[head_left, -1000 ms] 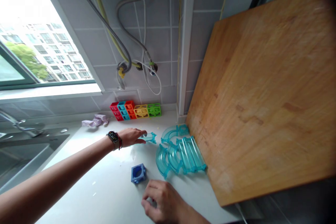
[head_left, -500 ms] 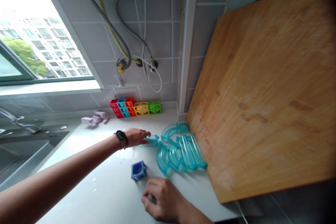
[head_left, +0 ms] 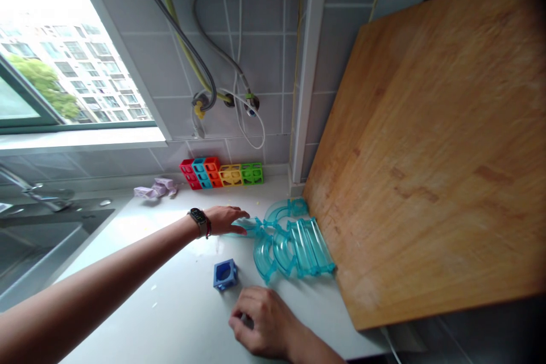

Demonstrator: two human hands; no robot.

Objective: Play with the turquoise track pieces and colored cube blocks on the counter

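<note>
My left hand (head_left: 228, 220), with a watch on its wrist, hovers over a translucent teal track piece (head_left: 255, 227). Thumb and fingers are spread apart there, and the hand partly covers the piece. Curved teal track pieces (head_left: 264, 256) and straight teal tubes (head_left: 310, 245) lie grouped to the right of it. Resting on the counter at the bottom, my right hand (head_left: 264, 321) is loosely curled, with nothing visible in the gap by its thumb. A blue cube block (head_left: 225, 274) with a round hole sits between the two hands.
Red, blue, orange, yellow and green blocks (head_left: 222, 173) stand in a row along the wall. Lilac pieces (head_left: 156, 189) lie near the sink (head_left: 55, 239). A large wooden board (head_left: 426, 153) leans at the right. Hoses (head_left: 205, 79) hang on the tiles.
My left hand's fingers have opened wider over the teal piece. That piece's end now sits closer to the neighbouring curved pieces. My right hand has hardly moved.
</note>
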